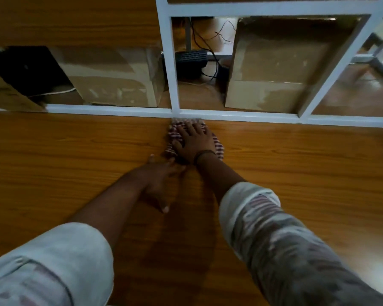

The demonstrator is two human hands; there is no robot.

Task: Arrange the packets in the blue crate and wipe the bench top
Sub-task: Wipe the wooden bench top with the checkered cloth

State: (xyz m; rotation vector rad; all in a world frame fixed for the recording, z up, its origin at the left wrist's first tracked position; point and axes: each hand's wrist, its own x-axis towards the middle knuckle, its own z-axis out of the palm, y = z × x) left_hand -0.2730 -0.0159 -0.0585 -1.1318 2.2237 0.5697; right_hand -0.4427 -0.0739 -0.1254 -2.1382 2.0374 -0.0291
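The right grip (195,140) lies flat, fingers straight, pressing the striped cloth (218,147) beneath it at the far edge of the worktop (296,173) (hard against the white frame (119,109)). Bare wood runs off to both sides, so a sideways stroke looks likely. The left grip (159,181), fingers loose, rests just behind.

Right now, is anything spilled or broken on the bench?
Nothing looks spilled or broken. The striped cloth is only bunched up under the right hand, against the white frame at the bench top's far edge. The one untidy bit: loose cables lying behind that frame.
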